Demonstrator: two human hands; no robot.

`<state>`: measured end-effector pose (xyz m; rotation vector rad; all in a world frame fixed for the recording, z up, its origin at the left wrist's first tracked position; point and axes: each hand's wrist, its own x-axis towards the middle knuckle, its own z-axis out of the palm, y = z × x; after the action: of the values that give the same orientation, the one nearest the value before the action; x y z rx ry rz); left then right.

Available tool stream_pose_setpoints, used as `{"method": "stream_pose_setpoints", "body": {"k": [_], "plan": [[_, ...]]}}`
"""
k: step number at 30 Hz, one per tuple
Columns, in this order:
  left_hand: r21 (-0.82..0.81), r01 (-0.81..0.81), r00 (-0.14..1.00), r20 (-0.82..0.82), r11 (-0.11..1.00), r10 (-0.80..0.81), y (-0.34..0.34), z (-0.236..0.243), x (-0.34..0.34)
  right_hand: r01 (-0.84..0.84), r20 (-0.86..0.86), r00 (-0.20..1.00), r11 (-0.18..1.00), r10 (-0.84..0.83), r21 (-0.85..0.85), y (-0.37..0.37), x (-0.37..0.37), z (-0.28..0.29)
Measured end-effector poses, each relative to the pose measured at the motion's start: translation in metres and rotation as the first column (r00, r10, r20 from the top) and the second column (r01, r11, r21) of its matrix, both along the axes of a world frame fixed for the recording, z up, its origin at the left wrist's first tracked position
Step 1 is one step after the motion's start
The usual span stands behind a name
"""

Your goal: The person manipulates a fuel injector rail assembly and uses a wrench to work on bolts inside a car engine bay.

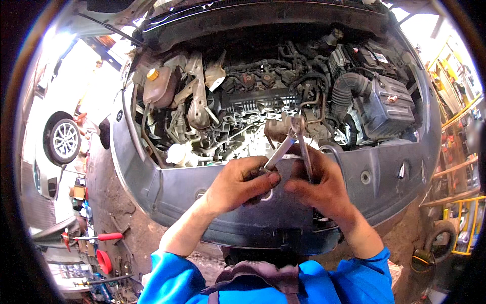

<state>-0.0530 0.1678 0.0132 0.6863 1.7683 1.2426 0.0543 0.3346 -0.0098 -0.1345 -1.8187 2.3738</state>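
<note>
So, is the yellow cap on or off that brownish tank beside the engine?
On: the yellow cap sits atop the brownish tank, with no open neck showing. I cannot tell whether it is tight.

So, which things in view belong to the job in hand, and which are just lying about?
Seemingly the job:
pale rod, left hand
metal wrench, right hand
engine

Lying about:
red-handled tool, left
tyre, right

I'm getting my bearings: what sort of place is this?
Probably a car repair workshop: an exposed engine, a metal tool in the right hand and a loose tyre at far right.
</note>
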Motion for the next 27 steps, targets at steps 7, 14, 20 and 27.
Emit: {"method": "stream_pose_setpoints", "body": {"k": [7, 14, 20, 27], "plan": [[-0.064, 0.262, 0.963, -0.054, 0.963, -0.265, 0.028, -0.013, -0.027, 0.165, 0.062, 0.981, 0.957, -0.185, 0.240, 0.025, -0.049, 0.014], [-0.046, -0.123, 0.969, 0.212, 0.991, 0.130, 0.042, -0.071, -0.115, 0.658, -0.470, 0.750, 0.596, -0.465, 0.460, 0.115, -0.128, 0.020], [-0.311, -0.276, 0.956, -0.192, 0.910, 0.224, 0.077, -0.144, -0.201, 0.591, -0.537, 0.804, 0.436, -0.254, 0.679, 0.143, -0.175, -0.057], [-0.486, -0.206, 0.965, -0.246, 0.849, 0.093, 0.069, -0.238, -0.261, 0.442, -0.513, 0.857, 0.443, 0.049, 0.780, 0.125, -0.179, -0.094]]}}
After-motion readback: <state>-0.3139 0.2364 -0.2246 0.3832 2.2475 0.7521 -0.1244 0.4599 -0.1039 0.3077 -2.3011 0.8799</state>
